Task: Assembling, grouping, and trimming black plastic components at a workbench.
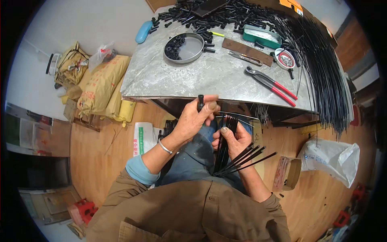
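Observation:
In front of the table's near edge, over my lap, my left hand point(194, 115) is closed around a short black cylindrical piece point(200, 103). My right hand point(238, 140), just to its right, grips a bundle of thin black rods point(224, 153). Several of these fan out below the palm toward the lower right. Between the hands, a thin shiny rod point(238, 115) runs crosswise above the bundle's top; which fingers hold it I cannot tell. Part of the bundle is hidden behind the right fingers.
On the grey table point(153, 80) are a round tin point(185, 62) with small black rings, red-handled pincers point(276, 86), scissors point(245, 58), a green box point(258, 39) and a white bowl point(278, 64). Black parts point(238, 12) pile behind. Long black rods point(330, 80) overhang the right edge.

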A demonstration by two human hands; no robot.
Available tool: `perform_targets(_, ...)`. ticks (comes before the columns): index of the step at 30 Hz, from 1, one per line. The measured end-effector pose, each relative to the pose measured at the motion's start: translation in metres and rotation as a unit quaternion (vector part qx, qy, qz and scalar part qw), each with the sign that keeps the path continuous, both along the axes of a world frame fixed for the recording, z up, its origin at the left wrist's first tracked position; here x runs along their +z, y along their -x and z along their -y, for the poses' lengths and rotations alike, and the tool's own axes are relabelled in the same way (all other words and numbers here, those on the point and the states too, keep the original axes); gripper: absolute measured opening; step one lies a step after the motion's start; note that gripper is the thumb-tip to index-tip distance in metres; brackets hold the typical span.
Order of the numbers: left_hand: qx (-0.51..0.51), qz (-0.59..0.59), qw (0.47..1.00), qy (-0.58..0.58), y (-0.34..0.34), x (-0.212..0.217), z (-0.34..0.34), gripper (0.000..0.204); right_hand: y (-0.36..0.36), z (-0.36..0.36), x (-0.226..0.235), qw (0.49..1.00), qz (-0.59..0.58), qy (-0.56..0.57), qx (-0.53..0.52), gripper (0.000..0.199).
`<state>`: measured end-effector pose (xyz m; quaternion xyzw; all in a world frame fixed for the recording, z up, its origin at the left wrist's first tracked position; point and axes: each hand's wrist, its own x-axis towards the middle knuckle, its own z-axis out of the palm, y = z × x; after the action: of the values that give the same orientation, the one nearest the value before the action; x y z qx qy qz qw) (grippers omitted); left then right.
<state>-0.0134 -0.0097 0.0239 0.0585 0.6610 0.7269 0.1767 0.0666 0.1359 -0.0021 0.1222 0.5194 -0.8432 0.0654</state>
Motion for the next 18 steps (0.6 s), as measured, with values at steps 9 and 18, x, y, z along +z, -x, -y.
perform_targets(9, -0.003, 0.049, 0.998, -0.031, -0.021, -0.007, -0.007, 0.028, 0.002, 0.002, 0.003, 0.991, -0.102, -0.07, -0.043, 0.019)
perform_targets(18, 0.015, 0.092, 0.993, -0.068, -0.019, -0.008, -0.011, 0.024, 0.009, -0.021, 0.003, 0.962, -0.071, -0.249, 0.086, 0.021)
